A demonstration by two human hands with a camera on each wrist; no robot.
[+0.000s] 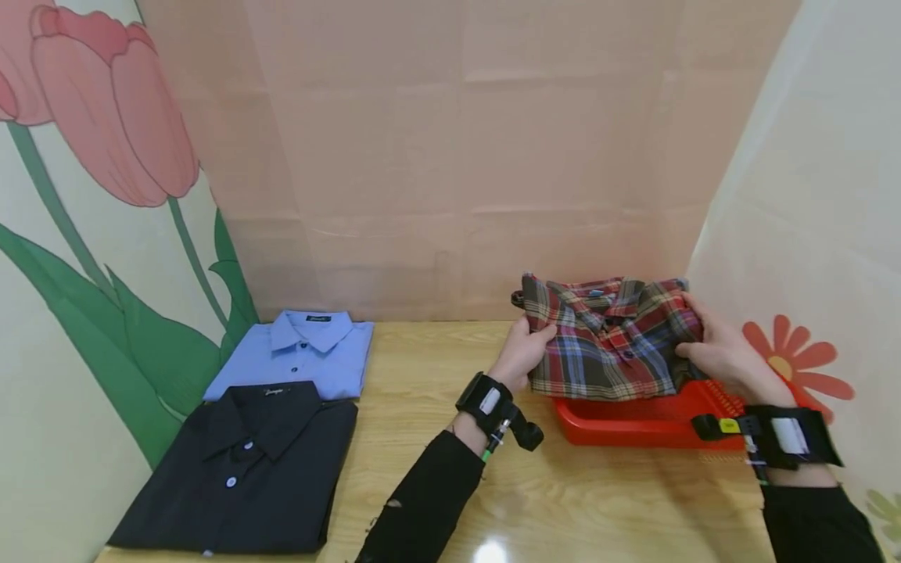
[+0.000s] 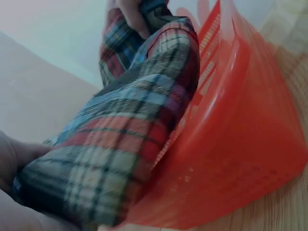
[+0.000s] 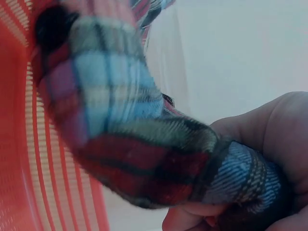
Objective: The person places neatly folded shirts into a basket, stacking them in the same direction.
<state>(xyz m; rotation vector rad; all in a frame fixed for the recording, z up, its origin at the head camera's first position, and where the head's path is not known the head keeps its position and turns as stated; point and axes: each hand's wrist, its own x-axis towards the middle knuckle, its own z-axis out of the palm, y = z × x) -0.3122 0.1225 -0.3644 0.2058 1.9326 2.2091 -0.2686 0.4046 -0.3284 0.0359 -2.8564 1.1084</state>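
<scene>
A folded plaid shirt (image 1: 612,344) in red, grey and blue is held between both hands, over the back part of a red plastic basket (image 1: 633,434). My left hand (image 1: 522,350) grips its left side, thumb on top. On the opposite side my right hand (image 1: 725,352) pinches the cloth, thumb above and fingers beneath. In the left wrist view the shirt (image 2: 115,139) bends beside the basket rim (image 2: 216,106). The right wrist view shows the right hand (image 3: 274,130) curled round the folded edge, with the slotted basket wall (image 3: 53,159) at left.
A folded light blue shirt (image 1: 303,356) lies at the back left of the wooden table (image 1: 422,375). In front of it, overlapping its lower edge, is a folded black shirt (image 1: 246,477). A wall with a printed red flower (image 1: 795,363) stands close on the right.
</scene>
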